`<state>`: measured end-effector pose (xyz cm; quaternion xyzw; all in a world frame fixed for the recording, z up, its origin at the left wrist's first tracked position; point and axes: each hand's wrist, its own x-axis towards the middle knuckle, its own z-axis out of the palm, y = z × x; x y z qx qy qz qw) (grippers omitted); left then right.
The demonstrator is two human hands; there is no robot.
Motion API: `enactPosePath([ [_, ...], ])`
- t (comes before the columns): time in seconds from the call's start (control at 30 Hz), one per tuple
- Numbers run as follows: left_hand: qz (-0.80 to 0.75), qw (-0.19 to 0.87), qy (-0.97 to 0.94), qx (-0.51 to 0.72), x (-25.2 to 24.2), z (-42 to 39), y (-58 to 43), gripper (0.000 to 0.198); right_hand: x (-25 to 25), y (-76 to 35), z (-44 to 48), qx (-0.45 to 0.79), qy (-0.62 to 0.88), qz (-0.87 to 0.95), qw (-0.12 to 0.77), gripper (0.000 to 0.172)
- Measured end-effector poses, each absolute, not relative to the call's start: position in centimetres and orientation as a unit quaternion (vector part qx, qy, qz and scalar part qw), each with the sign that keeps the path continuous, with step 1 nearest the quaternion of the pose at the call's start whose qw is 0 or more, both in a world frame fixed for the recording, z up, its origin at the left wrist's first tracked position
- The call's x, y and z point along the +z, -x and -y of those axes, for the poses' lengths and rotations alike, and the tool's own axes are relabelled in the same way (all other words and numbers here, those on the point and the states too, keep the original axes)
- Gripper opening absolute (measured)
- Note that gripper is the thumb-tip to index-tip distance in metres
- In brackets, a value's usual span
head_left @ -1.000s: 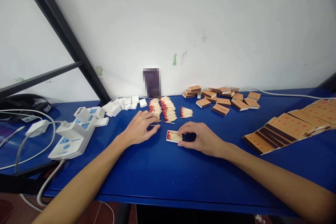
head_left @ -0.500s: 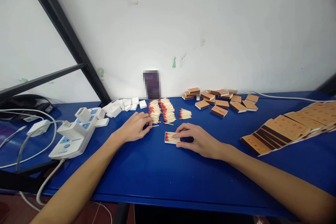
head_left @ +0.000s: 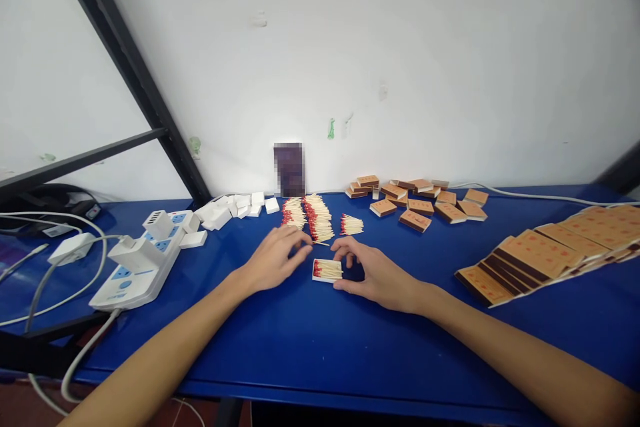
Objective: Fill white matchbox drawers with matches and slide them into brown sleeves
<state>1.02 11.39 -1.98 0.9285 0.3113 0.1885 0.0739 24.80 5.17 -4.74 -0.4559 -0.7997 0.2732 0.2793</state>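
Note:
A small white tray (head_left: 327, 279) with red-tipped matches in it lies on the blue table between my hands. My right hand (head_left: 373, 273) is at the tray's right end, thumb and fingers apart, with the thumb close to its near corner. To the left of the tray rests my left hand (head_left: 277, 257), its thumb and fingers apart and nothing seen between them. Its fingertips are by the near edge of two piles of matches (head_left: 319, 219). A smaller bunch of matches (head_left: 352, 225) lies behind the tray.
Matchbox covers (head_left: 415, 221) lie scattered at the back right, and flattened sleeves (head_left: 540, 253) overlap in a row at the far right. White empty trays (head_left: 217, 215) are heaped at the back left, beside a power strip (head_left: 135, 280) with cables. A dark blurred object (head_left: 289, 170) leans on the wall.
My right hand has opened and its fingers have lifted off the matches in the tray. My left hand has moved slightly right and nearer. The view has tilted a little.

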Motion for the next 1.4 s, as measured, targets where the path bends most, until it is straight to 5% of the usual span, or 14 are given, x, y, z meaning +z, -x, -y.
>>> enactPosePath([
  [0.17, -0.361, -0.044, -0.917, 0.162, -1.9, -13.8, 1.3, 0.019, -4.4, -24.9, -4.9, 0.266, 0.449, 0.806, 0.278, 0.049],
  [0.43, -0.341, -0.038, -0.931, 0.127, -2.3, -14.2, 1.5, 0.023, -3.9, -24.0, -8.1, 0.180, 0.507, 0.795, 0.278, 0.016],
  [0.93, -0.252, 0.087, -0.951, 0.157, -1.2, -9.6, -1.8, 0.019, -3.7, -23.8, -9.6, 0.158, 0.527, 0.812, 0.197, 0.014],
  [1.4, -0.360, -0.043, -0.919, 0.153, -2.2, -13.9, 1.3, 0.019, -0.4, -24.3, -5.8, 0.267, 0.506, 0.800, 0.179, 0.023],
])
